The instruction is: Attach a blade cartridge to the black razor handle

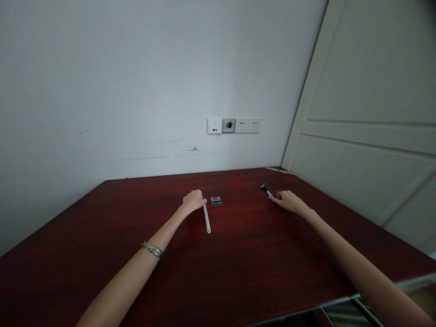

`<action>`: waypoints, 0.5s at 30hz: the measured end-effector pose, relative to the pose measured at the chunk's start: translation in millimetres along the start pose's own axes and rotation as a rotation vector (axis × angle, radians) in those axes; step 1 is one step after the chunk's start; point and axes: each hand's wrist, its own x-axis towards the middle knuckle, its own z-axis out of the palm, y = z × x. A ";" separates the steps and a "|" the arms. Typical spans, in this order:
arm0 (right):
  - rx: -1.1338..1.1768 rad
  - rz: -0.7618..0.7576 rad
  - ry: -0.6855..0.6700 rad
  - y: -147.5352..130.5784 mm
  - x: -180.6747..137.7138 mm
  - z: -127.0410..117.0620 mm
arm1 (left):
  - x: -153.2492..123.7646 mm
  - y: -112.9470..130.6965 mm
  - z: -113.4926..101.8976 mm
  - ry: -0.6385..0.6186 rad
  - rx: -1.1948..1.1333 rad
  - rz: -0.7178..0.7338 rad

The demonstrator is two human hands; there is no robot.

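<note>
My left hand [193, 200] is curled over the far end of a thin white stick [206, 219] that lies on the dark red table [221, 263]. Just right of that hand sits a small clear box with teal contents [215, 200]. My right hand [288, 200] rests on the table with its fingers pinched on the handle of a razor with a dark head [265, 188]. A metal bracelet [152, 249] is on my left wrist.
A white wall with a row of sockets and a switch [234, 125] stands behind the table. A pale panelled door or cabinet [368, 136] flanks the table's right side. A thin strip [277, 170] lies at the far right corner.
</note>
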 end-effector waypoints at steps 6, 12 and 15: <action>-0.019 -0.119 0.077 -57.2 -10.1 -16.5 | -18.9 6.0 2.5 -0.068 0.104 0.041; -0.015 -0.288 0.038 -112.3 -29.3 -21.1 | -25.2 13.2 12.0 -0.082 0.137 0.033; -0.019 -0.343 0.018 -128.6 -39.9 -20.7 | -25.4 14.0 15.9 -0.080 0.124 0.008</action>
